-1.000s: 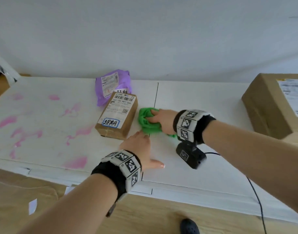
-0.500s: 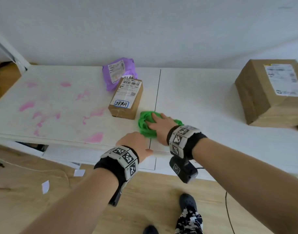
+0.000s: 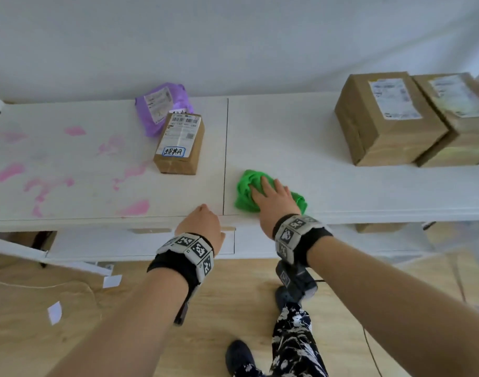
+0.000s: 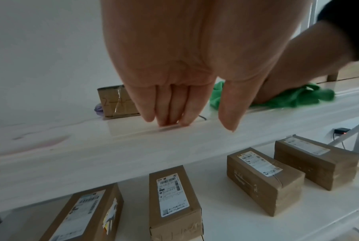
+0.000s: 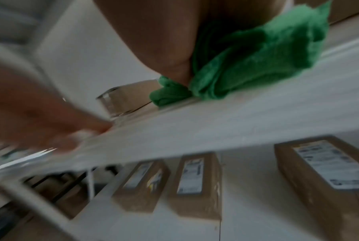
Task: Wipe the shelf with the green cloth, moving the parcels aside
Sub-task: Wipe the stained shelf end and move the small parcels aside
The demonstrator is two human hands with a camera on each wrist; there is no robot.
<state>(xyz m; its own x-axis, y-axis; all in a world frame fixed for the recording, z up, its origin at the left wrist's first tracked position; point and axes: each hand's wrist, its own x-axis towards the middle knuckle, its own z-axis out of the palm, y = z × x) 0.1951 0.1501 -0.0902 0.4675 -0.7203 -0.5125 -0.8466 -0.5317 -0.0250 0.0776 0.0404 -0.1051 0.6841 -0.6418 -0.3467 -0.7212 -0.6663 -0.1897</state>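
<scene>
The green cloth [image 3: 245, 195] lies bunched on the white shelf [image 3: 328, 183], just right of the seam between its two boards. My right hand [image 3: 271, 198] presses flat on the cloth [image 5: 257, 65] with straight fingers. My left hand [image 3: 201, 224] is at the shelf's front edge, left of the seam, and its straight fingers [image 4: 168, 114] touch that edge. A small brown parcel [image 3: 179, 144] stands behind the left hand, with a purple bag parcel [image 3: 162, 107] behind it by the wall. Two large brown boxes [image 3: 382, 118] stand side by side at the right.
Pink stains [image 3: 42, 183] mark the left board of the shelf. A lower shelf [image 4: 226, 225] carries several brown parcels [image 4: 173, 200]. The wall closes the back. A wooden floor [image 3: 232, 300] with paper scraps and my foot lies below.
My right hand has slid the cloth rightward across the seam, away from the small parcel. My left hand has drawn back from the shelf top to its front edge.
</scene>
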